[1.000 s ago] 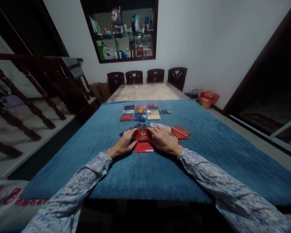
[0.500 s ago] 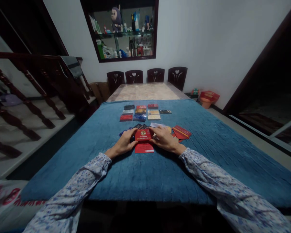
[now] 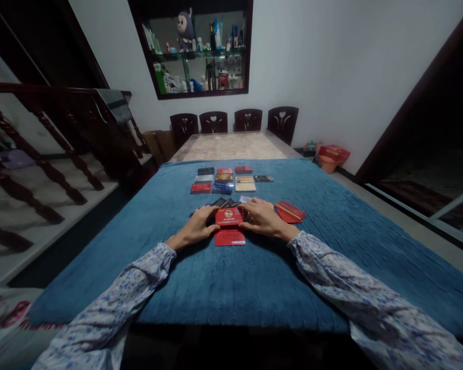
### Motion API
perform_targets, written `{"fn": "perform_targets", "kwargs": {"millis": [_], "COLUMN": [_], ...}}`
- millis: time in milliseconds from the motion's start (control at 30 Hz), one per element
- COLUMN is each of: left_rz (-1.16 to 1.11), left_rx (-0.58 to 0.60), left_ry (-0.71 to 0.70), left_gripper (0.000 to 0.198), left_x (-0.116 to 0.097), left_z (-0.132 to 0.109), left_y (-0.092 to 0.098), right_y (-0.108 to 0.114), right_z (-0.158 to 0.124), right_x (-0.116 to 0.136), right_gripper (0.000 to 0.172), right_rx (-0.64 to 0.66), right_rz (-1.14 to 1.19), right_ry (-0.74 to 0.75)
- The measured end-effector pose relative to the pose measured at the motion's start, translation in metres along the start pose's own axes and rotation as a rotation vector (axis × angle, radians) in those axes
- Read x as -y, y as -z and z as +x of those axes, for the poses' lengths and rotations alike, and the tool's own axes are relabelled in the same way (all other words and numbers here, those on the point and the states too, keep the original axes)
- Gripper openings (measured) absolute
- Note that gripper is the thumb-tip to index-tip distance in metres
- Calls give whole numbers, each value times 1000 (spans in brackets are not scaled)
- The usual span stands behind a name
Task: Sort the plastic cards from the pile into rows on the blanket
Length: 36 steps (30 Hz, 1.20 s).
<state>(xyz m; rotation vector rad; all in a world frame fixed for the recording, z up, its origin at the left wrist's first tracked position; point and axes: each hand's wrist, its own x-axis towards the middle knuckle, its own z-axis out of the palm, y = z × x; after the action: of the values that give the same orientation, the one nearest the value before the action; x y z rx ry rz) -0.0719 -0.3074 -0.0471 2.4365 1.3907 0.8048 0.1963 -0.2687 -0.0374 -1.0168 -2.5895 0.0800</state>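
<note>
Between my two hands is a red card (image 3: 229, 217) with a round pale picture and light lettering. My left hand (image 3: 196, 225) grips its left edge, thumb at the near corner and fingers at the far one. My right hand (image 3: 264, 218) has hold of the right edge in the same way. Just below it, nearer me, another red card (image 3: 230, 238) shows on the blue cloth, its upper part covered by the held one. Dark cards (image 3: 224, 203) lie fanned beyond my hands. Right of my right hand, red cards (image 3: 290, 211) lie spread.
Farther up the blue cloth (image 3: 154, 195), cards stand sorted in rows, among them a red stack (image 3: 201, 188), a blue stack (image 3: 223, 188) and a cream stack (image 3: 245, 183). A lone dark card (image 3: 263, 178) lies to their right. Chairs (image 3: 248, 119) line the far table end.
Both hands keep their grip on the red card, which has barely shifted. The view has moved very slightly.
</note>
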Motion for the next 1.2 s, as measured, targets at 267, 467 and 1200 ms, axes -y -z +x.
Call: {"fn": "perform_targets", "kwargs": {"millis": [267,467,1200], "left_rz": [55,89,112], "left_rx": [96,133,129], "left_ry": [37,41,34], "left_gripper": [42,43,42], "left_x": [-2,2,29], "left_z": [10,17,60], "left_y": [9,11,22], "right_y": [6,10,28], "right_z": [8,18,56], "right_x": [-3,-8,-23], "right_gripper": [52,53,37], "right_rx": [73,139,200], "right_rz": [-7,11,-24], "right_ry": [-5,-5,1]}}
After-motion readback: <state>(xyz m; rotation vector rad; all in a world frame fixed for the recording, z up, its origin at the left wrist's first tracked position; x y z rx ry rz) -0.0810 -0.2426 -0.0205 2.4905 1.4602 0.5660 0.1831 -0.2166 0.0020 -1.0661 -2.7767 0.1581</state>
